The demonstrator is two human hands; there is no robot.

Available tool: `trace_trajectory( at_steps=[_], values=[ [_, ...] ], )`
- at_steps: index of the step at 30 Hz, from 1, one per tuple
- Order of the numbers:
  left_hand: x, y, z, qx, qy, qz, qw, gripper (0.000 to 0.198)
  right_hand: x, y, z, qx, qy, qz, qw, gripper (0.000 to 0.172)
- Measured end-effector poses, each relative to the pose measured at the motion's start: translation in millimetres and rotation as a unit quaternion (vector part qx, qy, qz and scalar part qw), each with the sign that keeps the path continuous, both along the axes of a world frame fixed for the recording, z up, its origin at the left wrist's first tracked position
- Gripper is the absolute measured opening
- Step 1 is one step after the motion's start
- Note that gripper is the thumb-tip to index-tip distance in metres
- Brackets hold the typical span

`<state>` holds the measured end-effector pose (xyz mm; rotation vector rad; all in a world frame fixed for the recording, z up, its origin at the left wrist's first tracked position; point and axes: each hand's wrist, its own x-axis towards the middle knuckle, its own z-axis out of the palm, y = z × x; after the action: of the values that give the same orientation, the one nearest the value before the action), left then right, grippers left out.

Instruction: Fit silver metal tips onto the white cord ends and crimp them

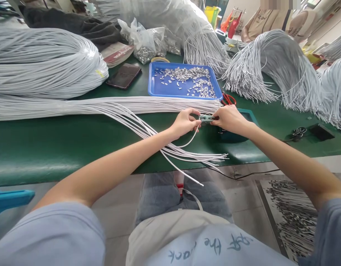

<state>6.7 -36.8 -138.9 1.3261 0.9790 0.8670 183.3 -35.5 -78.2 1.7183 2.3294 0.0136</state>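
My left hand point(186, 123) is closed on the end of a white cable point(192, 139) at a small metal fixture point(206, 118). At the fixture's other side, my right hand point(228, 119) has its fingers pinched together; what they hold is too small to name. A dark green device point(235, 135) sits beneath my right hand. Behind both hands runs a long bundle of white cables point(148, 105), with several loose cables point(159, 142) fanning over the table edge. The blue tray point(170, 90) beyond holds many small metal terminals point(187, 74).
Large grey cable bundles point(48, 66) lie left and right point(287, 66) on the green table point(62, 147). A brown wallet-like case point(124, 76), bags of metal parts point(144, 44) and red-handled pliers point(228, 99) lie farther back. A person point(270, 24) is at the upper right.
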Motion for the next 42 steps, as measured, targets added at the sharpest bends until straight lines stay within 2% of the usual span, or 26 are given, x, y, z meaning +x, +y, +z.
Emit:
trace_trajectory(
  at_steps=[11, 14, 17, 19, 25, 28, 31, 33, 35, 37, 38, 40, 42],
  values=[
    [2.7, 3.1, -7.6, 0.049, 0.034, 0.008, 0.998, 0.021, 3.4, 1.1, -0.6, -0.003, 0.017, 0.003, 1.0, 0.021],
    [1.5, 3.7, -8.3, 0.052, 0.036, 0.0, 0.998, 0.021, 12.9, 5.8, -3.3, 0.0, 0.079, 0.016, 0.997, 0.027],
    [0.3, 3.2, -7.8, 0.048, 0.029, -0.01, 0.998, 0.022, 22.8, 9.2, -4.7, 0.025, 0.136, -0.013, 0.99, 0.037],
    [-0.5, 2.4, -7.0, 0.046, 0.025, -0.012, 0.999, 0.022, 26.7, 9.5, -4.8, 0.041, 0.136, -0.04, 0.989, 0.04],
    [-3.5, 0.5, -3.8, 0.032, 0.009, 0.0, 0.999, 0.024, 36.4, 12.5, -6.4, 0.065, 0.162, -0.088, 0.981, 0.038],
    [-3.9, 0.7, -3.8, 0.032, -0.016, -0.001, 0.999, 0.028, 42.6, 14.5, -6.9, 0.1, 0.274, -0.12, 0.949, 0.035],
    [-2.1, -1.4, -6.8, 0.038, -0.05, -0.051, 0.997, 0.047, 38.4, 7.6, -4.8, 0.185, 0.43, -0.115, 0.876, 0.035],
    [-0.1, -6.1, -10.1, 0.058, -0.042, -0.104, 0.992, 0.054, 26.9, -2.1, -3.1, 0.217, 0.51, -0.073, 0.829, 0.036],
    [1.8, -14.2, -13.0, 0.126, 0.016, -0.168, 0.978, 0.04, 10.4, -12.2, -3.0, 0.16, 0.548, -0.01, 0.821, 0.036],
    [3.0, -24.7, -13.7, 0.233, 0.093, -0.234, 0.939, 0.016, -7.2, -19.5, -6.9, 0.042, 0.53, 0.06, 0.845, 0.034],
    [3.2, -30.2, -12.9, 0.286, 0.125, -0.267, 0.912, 0.013, -15.4, -21.5, -11.0, -0.013, 0.507, 0.088, 0.858, 0.03],
    [2.3, -39.7, -8.5, 0.371, 0.172, -0.318, 0.855, 0.019, -29.1, -22.3, -23.7, -0.084, 0.472, 0.124, 0.869, 0.025],
    [-1.2, -44.6, -1.1, 0.43, 0.219, -0.322, 0.814, 0.022, -38.2, -20.4, -40.7, -0.1, 0.492, 0.132, 0.855, 0.025]
  ],
)
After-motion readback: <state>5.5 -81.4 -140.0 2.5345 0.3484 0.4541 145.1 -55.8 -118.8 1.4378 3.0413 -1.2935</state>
